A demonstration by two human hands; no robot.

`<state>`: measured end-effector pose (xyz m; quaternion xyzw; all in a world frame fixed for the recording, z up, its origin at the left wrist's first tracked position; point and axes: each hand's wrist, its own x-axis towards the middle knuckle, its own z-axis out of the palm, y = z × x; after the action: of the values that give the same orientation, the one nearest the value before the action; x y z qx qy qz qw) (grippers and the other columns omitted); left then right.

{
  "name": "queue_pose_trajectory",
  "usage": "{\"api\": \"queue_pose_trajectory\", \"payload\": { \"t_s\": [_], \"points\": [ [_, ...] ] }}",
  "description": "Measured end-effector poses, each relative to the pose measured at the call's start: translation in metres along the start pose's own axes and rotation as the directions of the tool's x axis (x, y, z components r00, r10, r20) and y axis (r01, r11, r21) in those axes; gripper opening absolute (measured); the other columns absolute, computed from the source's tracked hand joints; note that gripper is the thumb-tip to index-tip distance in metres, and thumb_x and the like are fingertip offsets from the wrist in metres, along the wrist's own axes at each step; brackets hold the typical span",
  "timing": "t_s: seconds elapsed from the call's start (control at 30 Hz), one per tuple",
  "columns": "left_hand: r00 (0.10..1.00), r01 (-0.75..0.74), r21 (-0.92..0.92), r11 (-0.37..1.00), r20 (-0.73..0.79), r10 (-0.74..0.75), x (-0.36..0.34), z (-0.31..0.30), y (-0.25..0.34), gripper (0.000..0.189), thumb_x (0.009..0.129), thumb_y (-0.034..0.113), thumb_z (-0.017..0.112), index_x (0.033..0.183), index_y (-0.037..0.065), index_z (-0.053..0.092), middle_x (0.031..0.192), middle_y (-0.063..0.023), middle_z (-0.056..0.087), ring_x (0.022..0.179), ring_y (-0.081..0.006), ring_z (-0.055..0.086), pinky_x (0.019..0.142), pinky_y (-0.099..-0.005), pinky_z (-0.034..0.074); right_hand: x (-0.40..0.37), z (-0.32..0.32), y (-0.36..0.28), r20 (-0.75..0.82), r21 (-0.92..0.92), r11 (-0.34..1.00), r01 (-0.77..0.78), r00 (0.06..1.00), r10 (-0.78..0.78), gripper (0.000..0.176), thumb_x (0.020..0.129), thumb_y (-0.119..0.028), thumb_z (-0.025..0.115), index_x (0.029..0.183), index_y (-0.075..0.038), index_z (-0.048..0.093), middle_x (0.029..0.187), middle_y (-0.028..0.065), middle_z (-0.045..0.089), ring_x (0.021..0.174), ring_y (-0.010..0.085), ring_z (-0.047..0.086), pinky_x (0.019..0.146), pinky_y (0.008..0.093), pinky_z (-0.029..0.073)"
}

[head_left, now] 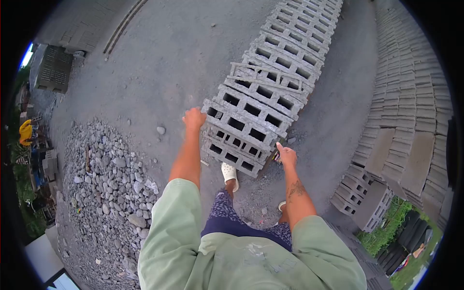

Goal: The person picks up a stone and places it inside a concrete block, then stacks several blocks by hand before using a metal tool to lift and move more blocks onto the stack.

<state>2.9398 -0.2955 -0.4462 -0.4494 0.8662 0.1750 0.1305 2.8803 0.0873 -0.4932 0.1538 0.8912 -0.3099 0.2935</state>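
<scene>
A long row of grey hollow concrete blocks runs away from me, their holes facing up. My left hand (194, 118) is closed at the left end of the nearest top hollow concrete block (245, 126). At its right end is my right hand (286, 154), thumb raised against the edge and the other fingers curled, partly hidden. Below and nearer to me, another hollow block (231, 152) shows its openings. A thin, broken-looking block frame (266, 77) lies askew on the row farther off.
A pile of grey stones (108, 179) covers the ground on my left. Stacked blocks (411, 92) form a wall along the right, with more hollow blocks (355, 193) at its foot. My white clog (229, 175) stands close to the row. A person in yellow (26, 132) is at far left.
</scene>
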Motion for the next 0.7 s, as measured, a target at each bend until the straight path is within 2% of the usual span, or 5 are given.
{"api": "queue_pose_trajectory", "payload": {
  "t_s": [0.07,0.17,0.33,0.4,0.7],
  "points": [
    [0.998,0.036,0.188,0.981,0.052,-0.047,0.03,0.008,0.004,0.042,0.069,0.042,0.063,0.101,0.015,0.063,0.105,-0.0101,0.06,0.102,-0.0298,0.054,0.086,-0.0461,0.039,0.022,0.047,-0.005,0.118,-0.064,0.986,-0.153,0.98,0.159,0.067,0.062,-0.063,0.06,0.091,-0.004,0.065,0.099,0.0168,0.061,0.093,0.033,0.057,0.079,0.0407,0.043],
    [0.98,-0.107,0.314,0.943,0.196,0.046,0.065,0.036,-0.004,0.05,0.067,0.045,0.064,0.104,0.012,0.06,0.107,-0.0116,0.059,0.103,-0.0304,0.054,0.085,-0.049,0.038,0.021,0.081,-0.037,0.0,-0.12,0.98,-0.161,0.987,0.162,0.079,0.055,-0.064,0.066,0.093,0.005,0.061,0.102,0.0225,0.059,0.099,0.0349,0.055,0.084,0.043,0.042],
    [0.978,-0.207,0.268,0.941,0.071,0.195,0.086,0.086,-0.032,0.054,0.064,0.038,0.065,0.106,0.004,0.058,0.1,-0.0193,0.06,0.095,-0.0358,0.056,0.08,-0.0527,0.04,0.015,0.089,-0.036,-0.022,-0.156,0.974,-0.166,0.986,0.164,0.039,0.069,-0.039,0.063,0.088,-0.005,0.064,0.093,0.0141,0.063,0.092,0.0294,0.059,0.096,0.0465,0.03],
    [0.965,-0.263,0.32,0.91,0.066,0.255,0.059,0.065,-0.021,0.049,0.063,0.035,0.064,0.1,0.003,0.06,0.096,-0.0197,0.06,0.093,-0.0376,0.056,0.076,-0.0538,0.04,0.011,0.088,-0.027,-0.018,-0.094,0.977,-0.193,0.981,0.192,0.038,0.069,-0.039,0.063,0.082,-0.003,0.064,0.086,0.0171,0.063,0.088,0.0293,0.059,0.09,0.0397,0.032],
    [0.961,-0.26,0.266,0.928,-0.019,0.274,-0.13,0.085,0.005,0.055,0.058,0.033,0.068,0.098,-0.004,0.06,0.085,-0.0252,0.061,0.082,-0.0392,0.059,0.077,-0.0452,0.044,-0.062,-0.036,0.106,-0.112,-0.063,0.995,-0.082,0.991,0.075,0.039,0.064,-0.036,0.064,0.08,0.0,0.063,0.076,0.0181,0.063,0.08,0.0308,0.061,0.098,0.0451,0.025]
  ]
}}
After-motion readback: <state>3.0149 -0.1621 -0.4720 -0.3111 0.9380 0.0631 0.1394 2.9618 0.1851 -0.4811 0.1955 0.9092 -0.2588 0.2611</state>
